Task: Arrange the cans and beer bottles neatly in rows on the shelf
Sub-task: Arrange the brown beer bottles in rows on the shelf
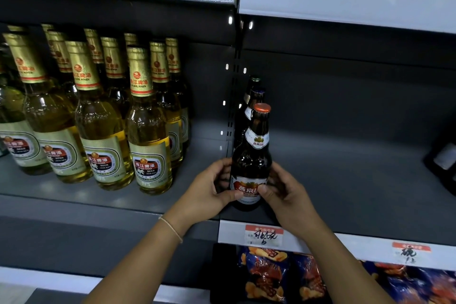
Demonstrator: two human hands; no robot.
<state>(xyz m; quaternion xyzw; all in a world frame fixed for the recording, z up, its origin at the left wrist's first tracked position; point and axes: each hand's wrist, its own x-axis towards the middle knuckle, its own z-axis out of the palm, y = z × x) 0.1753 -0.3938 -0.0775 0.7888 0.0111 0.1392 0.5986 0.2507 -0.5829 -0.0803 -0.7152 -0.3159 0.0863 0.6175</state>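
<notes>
A dark grey metal shelf (345,175) runs across the middle of the frame, split by a slotted upright near the centre. On its left section stands a block of clear glass beer bottles with gold foil necks and cream labels (103,116), upright and packed in rows that run toward the back. Along the bottom right, below the shelf edge, lie blue and orange snack bags (269,274). At the centre, just right of the upright, a brown glass beer bottle with an orange cap and a red and white label (251,163) stands upright at the front edge of the right section. Directly behind it two more dark bottles (254,96) line up toward the back. The left hand (209,190) and right hand (286,192) both grip the brown bottle's lower body, fingers curled around its sides and thumbs on the label. A white price tag with a red band (264,236) sits on the shelf edge strip beneath it. A thin pale bracelet (171,228) circles the left wrist.
</notes>
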